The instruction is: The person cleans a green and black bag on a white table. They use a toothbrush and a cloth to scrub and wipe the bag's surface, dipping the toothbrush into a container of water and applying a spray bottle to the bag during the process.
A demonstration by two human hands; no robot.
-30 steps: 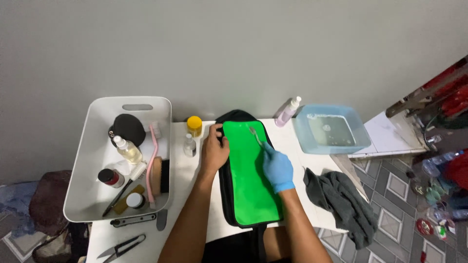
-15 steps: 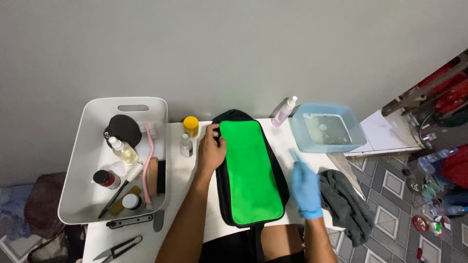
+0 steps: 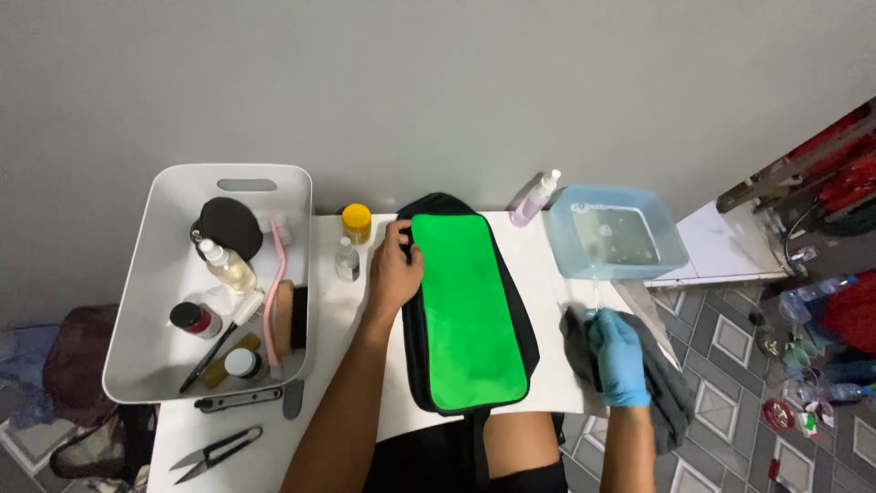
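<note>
1. Table (image 3: 538, 402) is lying white under everything; its right edge is running diagonally past the basin, with bare top showing at the front left.
2. Tub (image 3: 146, 365), white and rounded with a handle slot at the back, is sitting at the table's left end, holding bottles, a black pad and a pink brush.
3. Bag (image 3: 416, 351), black and long, is lying lengthways mid-table; a bright green panel (image 3: 465, 310) is covering its top.
4. Basin (image 3: 616, 233), clear blue plastic with water in it, is sitting at the back right, overhanging the table edge.
5. Cloth (image 3: 666, 402), dark grey, is hanging crumpled off the right edge.
6. Left hand (image 3: 394, 274), bare, is pressing flat on the bag's left back corner, fingers curling over its rim.
7. Right hand (image 3: 619, 351), in a blue glove, is gripping the cloth, fingers closing on it.
8. Spray bottle (image 3: 536, 198), clear pinkish, is leaning just left of the basin.
9. Jar (image 3: 356, 222), yellow-capped, is standing between tub and bag.
10. Scissors (image 3: 214, 452), black, are lying at the front left corner.
</note>
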